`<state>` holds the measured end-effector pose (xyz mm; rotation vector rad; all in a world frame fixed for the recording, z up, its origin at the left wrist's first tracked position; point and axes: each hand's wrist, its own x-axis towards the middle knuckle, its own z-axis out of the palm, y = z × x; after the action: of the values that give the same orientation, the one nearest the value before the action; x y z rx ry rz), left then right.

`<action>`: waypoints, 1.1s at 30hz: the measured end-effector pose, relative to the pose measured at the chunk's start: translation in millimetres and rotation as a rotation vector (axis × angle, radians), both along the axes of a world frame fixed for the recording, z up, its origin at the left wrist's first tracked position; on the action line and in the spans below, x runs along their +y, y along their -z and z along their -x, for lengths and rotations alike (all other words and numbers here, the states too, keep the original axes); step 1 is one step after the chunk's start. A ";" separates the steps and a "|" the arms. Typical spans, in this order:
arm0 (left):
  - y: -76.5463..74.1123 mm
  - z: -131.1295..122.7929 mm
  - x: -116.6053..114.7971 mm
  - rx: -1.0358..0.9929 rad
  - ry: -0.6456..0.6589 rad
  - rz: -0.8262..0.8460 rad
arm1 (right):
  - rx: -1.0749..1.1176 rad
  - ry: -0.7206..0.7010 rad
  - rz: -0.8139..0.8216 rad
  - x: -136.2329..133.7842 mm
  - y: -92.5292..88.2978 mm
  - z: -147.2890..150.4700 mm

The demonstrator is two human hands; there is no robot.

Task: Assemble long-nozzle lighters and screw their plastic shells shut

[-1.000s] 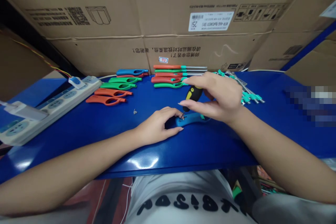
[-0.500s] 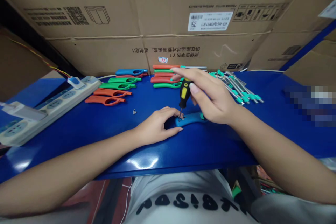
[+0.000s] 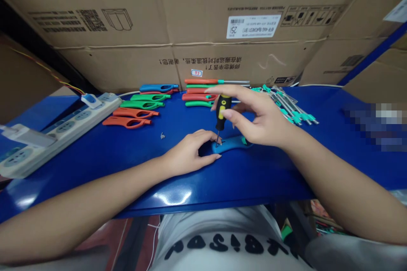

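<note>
A blue lighter handle [image 3: 231, 144] with a teal part near its right end lies flat on the table. My left hand [image 3: 197, 150] is closed around its left end, thumb on the near side and fingers on the far side. Upright over that end stands a black and yellow screwdriver [image 3: 221, 112], its tip against the handle. My right hand [image 3: 254, 114] grips the screwdriver's handle between thumb and fingers. Left of my left hand lies a little pile of small screws [image 3: 163, 136].
Orange, green and blue handle shells [image 3: 130, 112] lie at the back left. Lighters with metal tubes [image 3: 200, 97] sit behind the screwdriver, and loose metal tubes with teal ends [image 3: 291, 103] at the back right. A power strip [image 3: 70, 125] runs along the left; cardboard [image 3: 127, 59] walls the back.
My right hand has shifted its fingers on the screwdriver, the thumb now further left across its handle. My left hand and the blue handle stay in place.
</note>
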<state>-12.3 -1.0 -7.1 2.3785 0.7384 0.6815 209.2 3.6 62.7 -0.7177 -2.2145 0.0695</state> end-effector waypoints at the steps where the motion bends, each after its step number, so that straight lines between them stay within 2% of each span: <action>1: 0.3 0.0 0.1 -0.001 -0.003 -0.003 | 0.007 0.026 -0.041 0.9 0.8 -0.9; 3: 0.8 0.1 0.2 -0.001 -0.008 -0.016 | 0.002 0.084 -0.136 1.5 1.5 -2.3; 5: 0.9 0.2 0.3 0.000 -0.011 -0.024 | -0.026 0.094 -0.158 0.2 0.9 -2.0; 10: -0.1 0.2 0.1 0.005 -0.002 -0.006 | 0.022 -0.032 0.015 -2.6 0.9 2.5; 16: 0.8 0.2 0.4 0.005 -0.006 -0.020 | -0.037 0.035 -0.200 3.0 3.7 -2.6; 20: -0.2 0.2 0.4 0.011 0.001 -0.002 | -0.017 -0.083 0.048 0.3 0.6 -1.2; 22: -0.5 0.3 0.3 0.013 0.003 0.004 | 0.003 -0.072 0.090 0.2 1.1 0.2; 26: -0.2 0.4 0.2 0.011 -0.007 -0.007 | 0.020 0.124 -0.150 3.5 5.8 -0.8; 28: -0.2 0.3 0.3 0.008 -0.008 -0.008 | 0.003 0.145 -0.189 3.7 6.5 -1.5; 33: -0.2 0.1 0.5 0.010 0.004 -0.001 | 0.005 -0.033 0.070 0.6 3.9 1.9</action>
<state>-12.4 -0.5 -6.9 2.3850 0.7381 0.6686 207.3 4.1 58.8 -0.7180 -2.2283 0.1657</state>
